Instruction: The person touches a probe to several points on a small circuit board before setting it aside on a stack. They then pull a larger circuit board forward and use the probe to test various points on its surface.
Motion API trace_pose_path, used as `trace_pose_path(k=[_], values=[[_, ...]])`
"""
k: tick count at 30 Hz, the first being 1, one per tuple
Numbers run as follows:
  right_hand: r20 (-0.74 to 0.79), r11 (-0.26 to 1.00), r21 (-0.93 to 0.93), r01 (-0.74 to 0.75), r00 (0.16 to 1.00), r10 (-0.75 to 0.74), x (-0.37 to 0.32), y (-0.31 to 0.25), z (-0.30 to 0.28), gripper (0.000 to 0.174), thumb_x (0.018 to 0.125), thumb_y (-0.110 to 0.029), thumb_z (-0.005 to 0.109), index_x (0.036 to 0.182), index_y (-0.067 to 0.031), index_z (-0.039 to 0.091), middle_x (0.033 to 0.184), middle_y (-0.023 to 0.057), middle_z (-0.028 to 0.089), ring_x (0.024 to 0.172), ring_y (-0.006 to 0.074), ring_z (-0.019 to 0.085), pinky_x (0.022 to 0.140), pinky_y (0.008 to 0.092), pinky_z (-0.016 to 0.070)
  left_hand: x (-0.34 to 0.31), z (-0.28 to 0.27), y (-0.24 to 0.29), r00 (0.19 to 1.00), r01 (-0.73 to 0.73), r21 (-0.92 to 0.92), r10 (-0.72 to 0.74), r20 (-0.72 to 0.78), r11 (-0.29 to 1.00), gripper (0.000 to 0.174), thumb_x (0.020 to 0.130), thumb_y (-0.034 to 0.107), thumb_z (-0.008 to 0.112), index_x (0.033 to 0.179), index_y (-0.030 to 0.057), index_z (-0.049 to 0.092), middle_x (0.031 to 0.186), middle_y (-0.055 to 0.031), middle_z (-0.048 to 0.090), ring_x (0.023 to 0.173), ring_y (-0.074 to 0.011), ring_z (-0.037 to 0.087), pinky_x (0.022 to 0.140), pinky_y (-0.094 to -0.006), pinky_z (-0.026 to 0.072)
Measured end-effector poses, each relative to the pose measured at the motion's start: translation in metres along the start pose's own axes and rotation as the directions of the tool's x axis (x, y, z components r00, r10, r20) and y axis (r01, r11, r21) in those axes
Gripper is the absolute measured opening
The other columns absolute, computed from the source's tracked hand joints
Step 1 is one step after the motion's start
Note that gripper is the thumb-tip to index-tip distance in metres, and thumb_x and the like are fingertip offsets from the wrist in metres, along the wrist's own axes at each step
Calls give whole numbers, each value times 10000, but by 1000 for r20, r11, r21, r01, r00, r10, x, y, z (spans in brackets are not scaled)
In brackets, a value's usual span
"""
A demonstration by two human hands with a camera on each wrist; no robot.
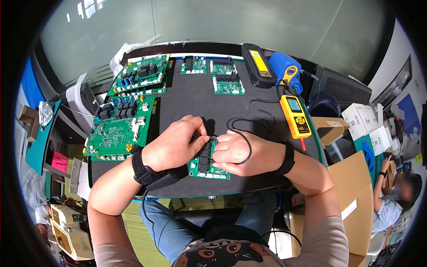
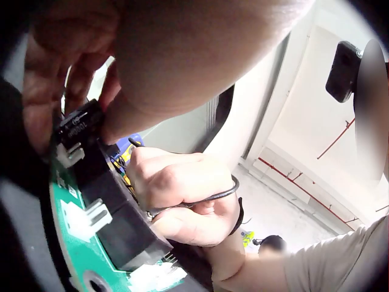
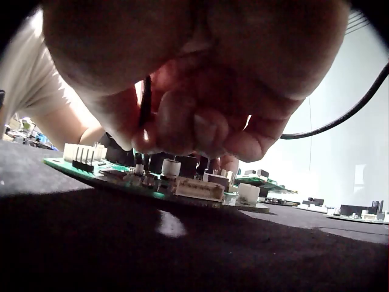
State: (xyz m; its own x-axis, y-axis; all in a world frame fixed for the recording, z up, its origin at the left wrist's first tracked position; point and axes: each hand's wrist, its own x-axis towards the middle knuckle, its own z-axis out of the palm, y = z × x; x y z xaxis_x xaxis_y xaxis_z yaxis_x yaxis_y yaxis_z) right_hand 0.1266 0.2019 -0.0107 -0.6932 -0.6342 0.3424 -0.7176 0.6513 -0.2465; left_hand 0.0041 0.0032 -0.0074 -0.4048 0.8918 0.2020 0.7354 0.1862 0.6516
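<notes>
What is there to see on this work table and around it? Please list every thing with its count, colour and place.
mat: 1, black, covers the table
circuit board: 1, green, near edge, under both hands
board stacks: 2, green, left side; number of boards per stack cannot be told
small circuit boards: 3, green, far edge
meter: 1, yellow, right side
handheld device: 1, black with yellow label, far right
cable: 1, black, looped over the right hand
cardboard boxes: at least 2, brown, right of the table
white boxes: several, white, far right
second person: 1, right edge
left hand grip: pinches a black component on the board
right hand grip: holds a thin black probe down at the board
</notes>
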Motion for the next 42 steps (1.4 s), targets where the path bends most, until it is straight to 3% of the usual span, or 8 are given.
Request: trace_pose_path(k=[9, 11, 27, 29, 42], values=[[-11, 1000, 22, -9, 1000, 9, -1, 1, 2, 203, 842, -137, 722, 719, -89, 568, 704, 54, 568, 740, 267, 596, 699, 394, 468, -1, 1, 1, 1000, 6, -3, -6, 3, 1000, 116, 926, 86, 701, 967, -2, 638, 942, -160, 633, 842, -323, 645, 725, -390, 517], [43, 999, 40, -29, 999, 28, -3, 3, 2, 216, 889, -174, 718, 751, -87, 577, 729, 53, 562, 754, 248, 565, 700, 387, 432, -1, 2, 1, 1000, 1, -11, -1, -4, 1000, 114, 924, 82, 702, 965, -2, 638, 945, -158, 632, 841, -323, 645, 722, -388, 518], [21, 986, 122, -112, 994, 110, -3, -1, 1, 244, 877, -190, 719, 745, -66, 555, 701, 77, 584, 715, 287, 592, 678, 414, 458, 0, 2, 0, 1000, -15, 9, 16, -25, 1000, 110, 921, 82, 710, 957, 3, 642, 951, -150, 638, 853, -310, 649, 713, -380, 520], [22, 989, 71, -127, 992, 126, -2, -2, -1, 214, 822, -189, 744, 745, -52, 598, 684, 108, 617, 718, 322, 648, 689, 439, 528, 0, 2, 0, 999, -19, 7, 19, -26, 1000, 110, 921, 82, 710, 957, 3, 642, 951, -149, 637, 850, -310, 648, 711, -380, 519], [-38, 987, -36, -154, 988, 152, -5, -2, -4, 319, 759, -298, 835, 742, -53, 632, 612, 102, 593, 580, 324, 636, 566, 421, 513, 2, 2, -5, 999, 16, -29, -17, -43, 999, 101, 927, 39, 687, 969, -18, 615, 928, -176, 620, 867, -335, 659, 752, -399, 522]])
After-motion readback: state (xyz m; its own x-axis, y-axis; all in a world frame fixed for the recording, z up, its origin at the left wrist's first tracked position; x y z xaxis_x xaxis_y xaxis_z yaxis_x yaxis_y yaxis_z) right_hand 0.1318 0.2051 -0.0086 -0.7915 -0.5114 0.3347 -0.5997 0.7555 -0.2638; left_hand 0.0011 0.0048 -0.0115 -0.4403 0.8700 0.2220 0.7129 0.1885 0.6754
